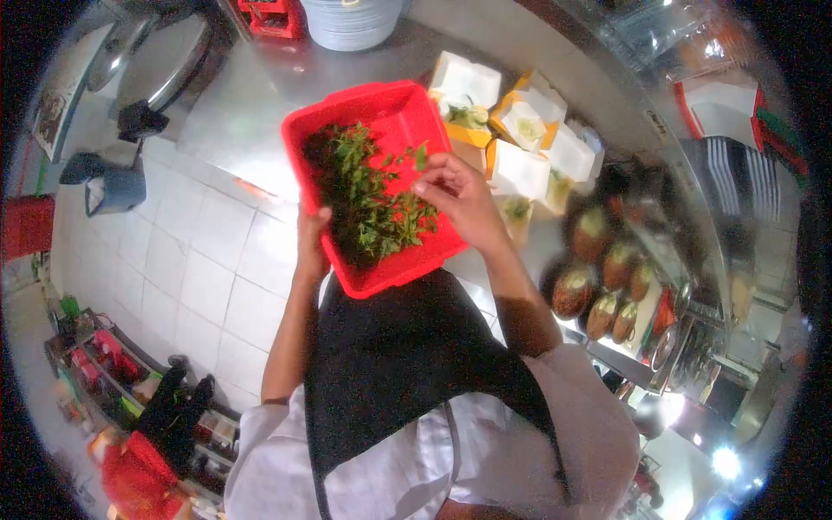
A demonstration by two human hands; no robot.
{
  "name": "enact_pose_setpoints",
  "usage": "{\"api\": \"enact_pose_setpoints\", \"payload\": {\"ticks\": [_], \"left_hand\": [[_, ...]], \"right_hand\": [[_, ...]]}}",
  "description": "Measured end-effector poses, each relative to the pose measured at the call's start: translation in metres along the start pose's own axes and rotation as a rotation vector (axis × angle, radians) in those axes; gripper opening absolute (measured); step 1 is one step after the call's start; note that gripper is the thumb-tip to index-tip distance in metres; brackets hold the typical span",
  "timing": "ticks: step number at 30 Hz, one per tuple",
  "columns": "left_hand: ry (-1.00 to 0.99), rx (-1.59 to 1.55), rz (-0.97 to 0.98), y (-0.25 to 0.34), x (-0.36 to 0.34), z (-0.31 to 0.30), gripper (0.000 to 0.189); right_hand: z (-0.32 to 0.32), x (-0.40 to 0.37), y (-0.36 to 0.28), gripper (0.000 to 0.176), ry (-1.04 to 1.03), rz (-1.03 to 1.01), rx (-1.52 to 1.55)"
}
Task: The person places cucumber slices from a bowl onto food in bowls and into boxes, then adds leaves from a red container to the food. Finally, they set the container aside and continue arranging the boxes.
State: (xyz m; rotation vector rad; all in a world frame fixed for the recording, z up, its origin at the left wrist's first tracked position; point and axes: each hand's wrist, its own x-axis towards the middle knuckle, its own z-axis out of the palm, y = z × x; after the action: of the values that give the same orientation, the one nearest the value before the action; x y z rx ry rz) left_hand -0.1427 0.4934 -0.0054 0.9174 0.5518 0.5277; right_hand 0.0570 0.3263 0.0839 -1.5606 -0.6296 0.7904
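Observation:
A red plastic tub [392, 279] is tilted in front of my black apron. Leafy green herbs [364, 195] lie in it, mostly toward its left and lower side. My left hand [313, 238] grips the tub's left wall, with the thumb over the rim and the other fingers hidden beneath. Over the tub's right side, my right hand [455, 191] is closed in a pinch on a small herb sprig [421, 157], whose leaves show above the fingertips.
Several open takeaway boxes [520, 169] with greens inside stand on the steel counter [247, 113]. Stacked plates [351, 24] and a red crate [270, 17] are at the back. Brown, pale-topped items [575, 290] sit at right. Another person in red [143, 477] is at lower left.

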Motion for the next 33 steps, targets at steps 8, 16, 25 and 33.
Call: {"api": "enact_pose_setpoints", "payload": {"ticks": [8, 16, 25, 33], "left_hand": [[0.002, 0.016, 0.005, -0.008, 0.001, -0.006, 0.089], [0.012, 0.058, 0.069, -0.001, 0.0, 0.01, 0.089], [0.032, 0.088, 0.074, -0.001, 0.002, 0.009, 0.087], [0.029, -0.009, -0.021, -0.014, 0.007, 0.002, 0.083]], "right_hand": [[0.0, 0.002, 0.006, 0.028, 0.09, -0.128, -0.522], [0.021, -0.016, -0.006, 0.026, -0.091, 0.013, -1.432], [0.019, -0.023, 0.005, 0.026, 0.04, 0.026, -0.94], [-0.028, -0.023, -0.007, 0.009, -0.05, 0.208, 0.166]]}}
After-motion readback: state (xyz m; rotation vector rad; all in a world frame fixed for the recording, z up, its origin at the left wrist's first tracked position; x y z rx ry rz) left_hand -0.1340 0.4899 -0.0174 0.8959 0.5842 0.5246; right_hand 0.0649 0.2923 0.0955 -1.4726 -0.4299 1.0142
